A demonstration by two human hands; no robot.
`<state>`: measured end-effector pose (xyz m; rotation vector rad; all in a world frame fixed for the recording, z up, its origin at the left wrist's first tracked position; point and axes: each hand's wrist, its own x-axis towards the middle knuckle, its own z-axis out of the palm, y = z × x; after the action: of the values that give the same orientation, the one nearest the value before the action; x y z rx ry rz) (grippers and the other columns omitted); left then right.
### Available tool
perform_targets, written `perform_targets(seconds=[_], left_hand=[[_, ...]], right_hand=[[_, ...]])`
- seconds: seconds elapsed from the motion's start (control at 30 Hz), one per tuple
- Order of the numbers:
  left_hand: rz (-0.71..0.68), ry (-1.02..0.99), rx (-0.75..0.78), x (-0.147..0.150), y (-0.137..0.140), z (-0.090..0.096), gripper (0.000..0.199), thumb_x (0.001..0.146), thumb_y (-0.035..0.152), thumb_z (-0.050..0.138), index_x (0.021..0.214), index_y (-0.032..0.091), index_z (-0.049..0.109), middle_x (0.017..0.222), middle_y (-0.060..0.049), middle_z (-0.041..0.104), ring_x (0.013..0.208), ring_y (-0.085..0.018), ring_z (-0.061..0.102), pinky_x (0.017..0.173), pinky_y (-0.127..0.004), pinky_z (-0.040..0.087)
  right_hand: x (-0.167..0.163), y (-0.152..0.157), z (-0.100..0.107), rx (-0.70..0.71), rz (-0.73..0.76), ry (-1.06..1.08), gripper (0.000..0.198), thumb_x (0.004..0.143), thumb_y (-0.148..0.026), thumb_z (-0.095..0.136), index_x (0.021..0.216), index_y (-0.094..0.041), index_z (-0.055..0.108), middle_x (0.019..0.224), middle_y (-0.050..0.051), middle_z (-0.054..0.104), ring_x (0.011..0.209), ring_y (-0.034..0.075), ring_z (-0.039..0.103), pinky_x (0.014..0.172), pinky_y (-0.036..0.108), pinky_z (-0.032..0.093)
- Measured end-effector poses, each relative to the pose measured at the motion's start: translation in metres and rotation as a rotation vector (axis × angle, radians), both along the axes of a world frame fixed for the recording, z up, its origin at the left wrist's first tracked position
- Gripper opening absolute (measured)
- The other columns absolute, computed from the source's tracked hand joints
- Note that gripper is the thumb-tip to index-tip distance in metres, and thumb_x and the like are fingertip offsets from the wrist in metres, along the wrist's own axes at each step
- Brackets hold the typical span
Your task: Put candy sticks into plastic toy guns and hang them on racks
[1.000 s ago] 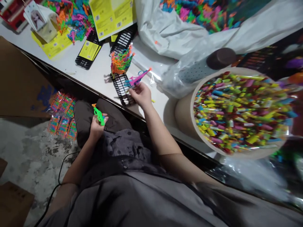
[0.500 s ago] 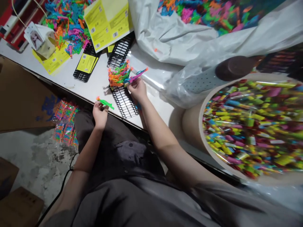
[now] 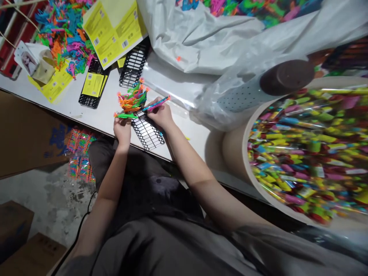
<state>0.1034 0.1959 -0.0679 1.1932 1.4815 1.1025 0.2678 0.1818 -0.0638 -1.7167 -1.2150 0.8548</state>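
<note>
My left hand (image 3: 122,130) is closed on a small green plastic toy (image 3: 126,115) with an orange tip, held at the left side of a black plastic rack (image 3: 148,132). My right hand (image 3: 161,115) pinches slim blue and pink plastic toys (image 3: 157,103) with orange tips, over the rack's right side. The rack lies on the white table near its front edge, a grid with small rings along its sides. Orange and green toys (image 3: 132,101) crowd its far end; whether each sits in a slot is too small to tell.
Further black racks (image 3: 93,86) with yellow cards lie to the left, by yellow printed sheets (image 3: 115,32) and a heap of loose toys (image 3: 66,34). A white sack (image 3: 198,46) lies behind. On the right stand a dark-lidded bottle (image 3: 258,90) and a large tub (image 3: 234,149) of colourful pieces.
My left hand has moved up from the table's front edge to the rack with the green toy. My right hand, still holding its toys, has shifted slightly. The view has turned a little.
</note>
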Motion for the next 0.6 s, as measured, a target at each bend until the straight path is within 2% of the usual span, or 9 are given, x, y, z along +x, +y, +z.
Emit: perform_targets(seconds=[0.1,0.27,0.43,0.6], left_hand=[[0.009,0.086,-0.007,0.001,-0.001,0.0,0.023,0.076,0.013,0.067,0.092,0.016,0.051,0.089,-0.004,0.064,0.087,-0.014,0.065,0.085,-0.028,0.051],[-0.03,0.161,0.067,0.0,-0.001,-0.002,0.027,0.077,0.019,0.068,0.099,0.017,0.052,0.091,-0.004,0.062,0.087,-0.015,0.063,0.087,-0.028,0.05],[-0.029,0.241,0.115,0.0,-0.001,0.0,0.02,0.078,0.023,0.067,0.088,0.017,0.052,0.082,-0.002,0.059,0.082,-0.015,0.061,0.086,-0.029,0.05],[-0.035,0.286,0.159,0.004,-0.001,0.005,0.016,0.078,0.02,0.064,0.089,0.017,0.053,0.083,-0.002,0.059,0.079,-0.014,0.06,0.081,-0.027,0.048]], right_hand=[[0.0,0.0,0.001,-0.01,0.021,-0.048,0.015,0.066,-0.019,0.059,0.078,-0.017,0.051,0.08,0.006,0.06,0.072,0.019,0.055,0.072,0.034,0.047],[-0.003,0.001,0.003,-0.053,0.088,-0.205,0.018,0.072,-0.027,0.06,0.085,-0.017,0.053,0.078,0.007,0.06,0.076,0.022,0.055,0.072,0.035,0.047],[-0.005,0.006,0.007,-0.044,0.118,-0.293,0.029,0.078,-0.034,0.058,0.099,-0.015,0.054,0.098,0.012,0.062,0.092,0.028,0.057,0.082,0.038,0.046],[-0.01,0.012,0.009,-0.073,0.138,-0.314,0.041,0.082,-0.044,0.056,0.111,-0.015,0.052,0.108,0.015,0.061,0.102,0.033,0.055,0.088,0.042,0.044]])
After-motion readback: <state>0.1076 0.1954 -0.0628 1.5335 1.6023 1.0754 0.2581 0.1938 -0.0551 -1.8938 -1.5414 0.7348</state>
